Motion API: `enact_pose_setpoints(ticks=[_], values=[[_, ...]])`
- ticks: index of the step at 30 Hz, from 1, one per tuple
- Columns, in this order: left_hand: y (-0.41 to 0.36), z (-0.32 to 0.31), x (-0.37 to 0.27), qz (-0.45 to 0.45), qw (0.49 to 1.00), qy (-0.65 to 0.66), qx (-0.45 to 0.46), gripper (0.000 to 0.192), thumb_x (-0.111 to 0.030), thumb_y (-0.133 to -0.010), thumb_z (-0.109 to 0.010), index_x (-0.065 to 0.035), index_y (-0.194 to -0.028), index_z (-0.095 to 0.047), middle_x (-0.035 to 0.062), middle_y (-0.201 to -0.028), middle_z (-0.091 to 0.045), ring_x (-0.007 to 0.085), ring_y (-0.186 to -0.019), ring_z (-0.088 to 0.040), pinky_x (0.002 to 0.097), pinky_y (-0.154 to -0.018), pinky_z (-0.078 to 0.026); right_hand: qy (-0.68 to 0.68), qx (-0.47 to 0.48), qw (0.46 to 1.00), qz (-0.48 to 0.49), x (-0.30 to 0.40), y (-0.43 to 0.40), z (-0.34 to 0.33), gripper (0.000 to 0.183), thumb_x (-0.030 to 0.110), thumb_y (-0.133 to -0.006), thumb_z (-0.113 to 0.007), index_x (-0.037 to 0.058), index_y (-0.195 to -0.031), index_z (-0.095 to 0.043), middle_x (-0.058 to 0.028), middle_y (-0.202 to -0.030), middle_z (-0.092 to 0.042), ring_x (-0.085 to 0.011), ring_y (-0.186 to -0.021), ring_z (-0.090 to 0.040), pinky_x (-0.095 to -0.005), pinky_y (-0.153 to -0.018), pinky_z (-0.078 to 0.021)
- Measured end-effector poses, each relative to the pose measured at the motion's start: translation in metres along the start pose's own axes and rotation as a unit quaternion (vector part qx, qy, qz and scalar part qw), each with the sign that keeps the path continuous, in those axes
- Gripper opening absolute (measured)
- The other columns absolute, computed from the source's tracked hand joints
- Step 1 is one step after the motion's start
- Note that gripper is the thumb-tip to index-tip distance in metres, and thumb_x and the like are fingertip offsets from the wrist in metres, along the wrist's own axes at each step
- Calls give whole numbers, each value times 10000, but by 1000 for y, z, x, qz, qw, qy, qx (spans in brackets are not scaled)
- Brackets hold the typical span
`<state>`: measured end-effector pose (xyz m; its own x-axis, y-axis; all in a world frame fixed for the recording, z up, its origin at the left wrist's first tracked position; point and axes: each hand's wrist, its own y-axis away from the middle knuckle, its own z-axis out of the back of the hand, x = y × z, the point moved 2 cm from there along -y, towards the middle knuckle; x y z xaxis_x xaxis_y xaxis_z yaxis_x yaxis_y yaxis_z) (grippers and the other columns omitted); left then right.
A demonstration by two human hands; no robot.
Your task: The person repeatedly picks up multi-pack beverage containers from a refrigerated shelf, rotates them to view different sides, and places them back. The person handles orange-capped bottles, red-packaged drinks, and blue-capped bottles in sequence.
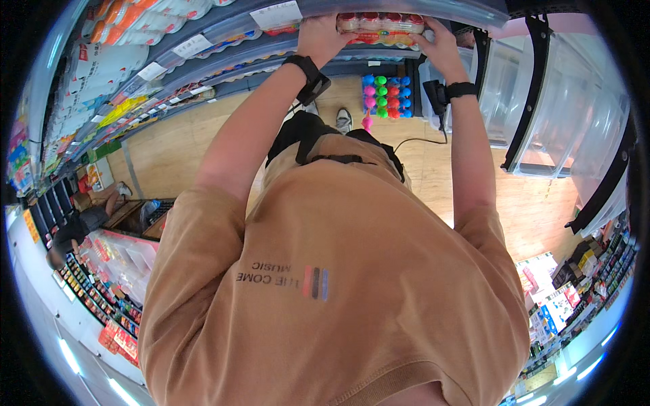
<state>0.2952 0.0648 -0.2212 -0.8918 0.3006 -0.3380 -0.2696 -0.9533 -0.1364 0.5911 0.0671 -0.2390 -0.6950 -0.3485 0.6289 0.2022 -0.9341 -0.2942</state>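
Note:
A shrink-wrapped pack of small bottles with red caps (pixel 381 28) sits at the front of a grey store shelf at the top of the view. My left hand (pixel 320 38) grips its left end, with the thumb along the front. At the right end, my right hand (pixel 440 46) holds it with thumb and fingers. Both wrists wear black straps with small devices. Below the pack runs a lower shelf edge (pixel 376 52). How far the pack rests on the shelf behind cannot be seen.
Shelves of bottled goods (pixel 96 76) with price tags (pixel 193 45) stretch along the left. Clear plastic bins (pixel 548 106) in black frames stand at right. Coloured balls (pixel 387 96) hang low near my feet. A person (pixel 81 223) is at the far left.

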Motion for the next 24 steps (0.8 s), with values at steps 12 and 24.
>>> enact_pose_setpoints(ticks=[12, 24], values=[[-32, -28, 3, 66, 990, -82, 91, 400, -452, -839, -756, -103, -1034, -750, 166, -988, -744, 387, -916, -710, 526, -774, -560, 109, -26, 993, -36, -18, -20, -16, 438, 311, -842, -786, 43, -1173, -683, -235, -1095, -704, -446, -1032, -653, -477, -874, -543], [-28, -29, -5, -37, 990, -117, -68, 288, -331, -843, -756, -101, -1015, -735, 153, -940, -739, 373, -893, -719, 512, -742, -575, 104, -15, 989, -101, -25, -16, -35, 447, 314, -869, -771, 51, -1210, -649, -211, -1122, -719, -427, -1048, -672, -474, -888, -545]])
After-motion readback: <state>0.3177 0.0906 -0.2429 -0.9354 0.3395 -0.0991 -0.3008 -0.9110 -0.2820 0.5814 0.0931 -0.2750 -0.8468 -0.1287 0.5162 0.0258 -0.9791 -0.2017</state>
